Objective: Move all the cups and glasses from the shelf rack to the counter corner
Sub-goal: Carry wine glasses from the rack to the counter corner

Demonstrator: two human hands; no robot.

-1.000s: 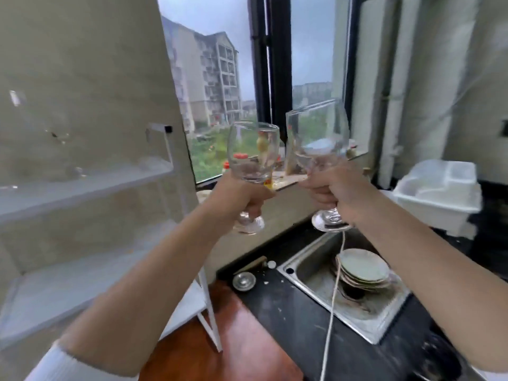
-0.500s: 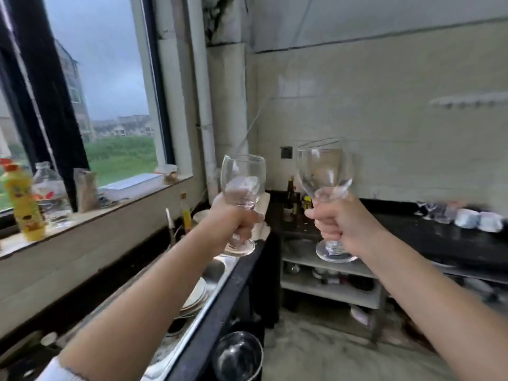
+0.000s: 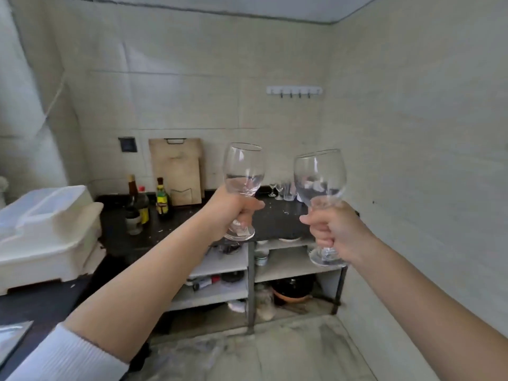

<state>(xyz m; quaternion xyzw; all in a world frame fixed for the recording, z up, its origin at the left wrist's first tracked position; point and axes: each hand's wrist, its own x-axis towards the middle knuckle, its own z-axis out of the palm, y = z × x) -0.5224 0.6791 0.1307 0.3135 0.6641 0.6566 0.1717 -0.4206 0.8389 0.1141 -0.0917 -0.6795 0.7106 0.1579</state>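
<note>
Clear glass filled my view: two stemmed wine glasses, both held up in the air over the floor, short of the black table [image 3: 277, 218]. My left hand [image 3: 233, 210] was curled round the stem of the left glass [image 3: 242, 171], thumb pressed below the bowl, its foot showing under the fist. My right hand [image 3: 334, 229] gripped the stem of the right glass [image 3: 319, 177] the same way, fingers wrapped tight, foot showing below. Both glasses tilted slightly and stood well apart. Behind them, in the table's far corner by the wall, a cluster of small glasses [image 3: 283, 189] stood. Further left I saw bottles [image 3: 162, 196], a wooden cutting board [image 3: 177, 169] leaning on the wall, and a white dish rack [image 3: 46, 232].
</note>
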